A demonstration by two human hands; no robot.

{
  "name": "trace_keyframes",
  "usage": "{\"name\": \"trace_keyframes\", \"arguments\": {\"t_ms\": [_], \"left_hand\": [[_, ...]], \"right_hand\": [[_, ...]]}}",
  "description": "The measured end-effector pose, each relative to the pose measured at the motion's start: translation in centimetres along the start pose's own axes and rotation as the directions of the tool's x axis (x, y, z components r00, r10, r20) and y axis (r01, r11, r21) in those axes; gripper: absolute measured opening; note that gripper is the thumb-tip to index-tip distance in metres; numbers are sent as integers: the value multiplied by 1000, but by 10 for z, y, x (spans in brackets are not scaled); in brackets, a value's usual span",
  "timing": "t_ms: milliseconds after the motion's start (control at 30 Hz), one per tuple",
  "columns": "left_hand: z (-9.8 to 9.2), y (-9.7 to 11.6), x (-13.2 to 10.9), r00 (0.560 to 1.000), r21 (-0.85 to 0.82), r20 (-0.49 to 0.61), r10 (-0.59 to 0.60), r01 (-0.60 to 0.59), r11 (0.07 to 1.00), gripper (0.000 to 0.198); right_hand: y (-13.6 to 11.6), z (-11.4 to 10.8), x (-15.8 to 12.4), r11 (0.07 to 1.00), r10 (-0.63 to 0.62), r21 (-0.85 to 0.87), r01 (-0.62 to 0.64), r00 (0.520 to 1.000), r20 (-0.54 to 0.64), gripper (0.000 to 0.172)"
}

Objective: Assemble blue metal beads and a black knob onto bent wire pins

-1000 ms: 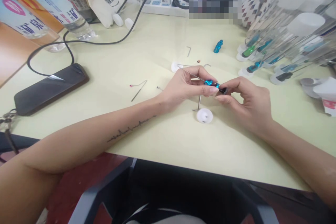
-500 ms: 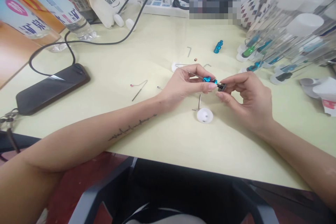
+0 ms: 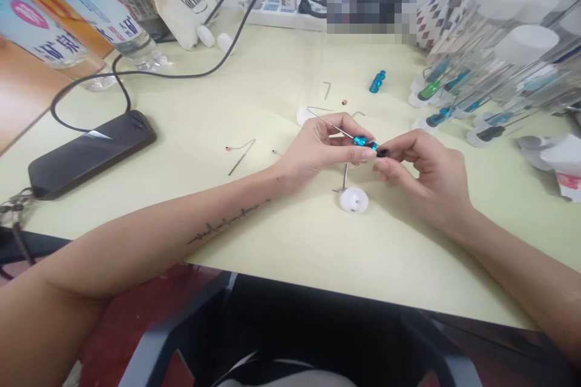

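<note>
1. Midway between the front and back edges of the bench (image 3: 272,242), the left hand (image 3: 313,148) is pinching a blue metal piece (image 3: 360,141); the right hand (image 3: 433,172) is gripping its black end (image 3: 383,153).
2. Near the back-left corner, one bottle (image 3: 43,30) is showing "矿泉", its neighbouring bottle (image 3: 109,21) "水".
3. Beside them, a cream pouch (image 3: 184,9) is bearing half-legible "orm" lettering.
4. Along the back edge, a power strip (image 3: 281,19) is carrying unreadably small print.
</note>
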State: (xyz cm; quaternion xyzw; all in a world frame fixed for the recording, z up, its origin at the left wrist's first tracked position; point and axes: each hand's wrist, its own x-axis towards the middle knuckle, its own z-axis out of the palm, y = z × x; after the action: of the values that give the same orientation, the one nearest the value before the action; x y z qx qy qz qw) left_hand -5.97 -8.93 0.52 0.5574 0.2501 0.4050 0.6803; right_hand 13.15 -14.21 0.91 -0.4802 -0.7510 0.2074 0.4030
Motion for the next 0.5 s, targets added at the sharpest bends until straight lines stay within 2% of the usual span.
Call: {"name": "trace_keyframes", "arguments": {"t_ms": [100, 233, 367, 500], "left_hand": [[0, 0, 0, 1000, -8, 15, 6, -6, 1000, 25], [0, 0, 0, 1000, 2, 12, 4, -4, 1000, 27], [0, 1, 0, 1000, -4, 24, -3, 3, 1000, 25], [1, 1, 0, 999, 2, 34, 7, -7, 1000, 26]], "right_hand": [[3, 3, -1, 999, -45, -29, 44, 997, -61, 22], [3, 3, -1, 999, -43, -14, 42, 996, -73, 21], [1, 0, 0, 997, 27, 69, -29, 999, 31, 13], [1, -3, 0, 997, 34, 69, -42, 993, 113, 23]]}}
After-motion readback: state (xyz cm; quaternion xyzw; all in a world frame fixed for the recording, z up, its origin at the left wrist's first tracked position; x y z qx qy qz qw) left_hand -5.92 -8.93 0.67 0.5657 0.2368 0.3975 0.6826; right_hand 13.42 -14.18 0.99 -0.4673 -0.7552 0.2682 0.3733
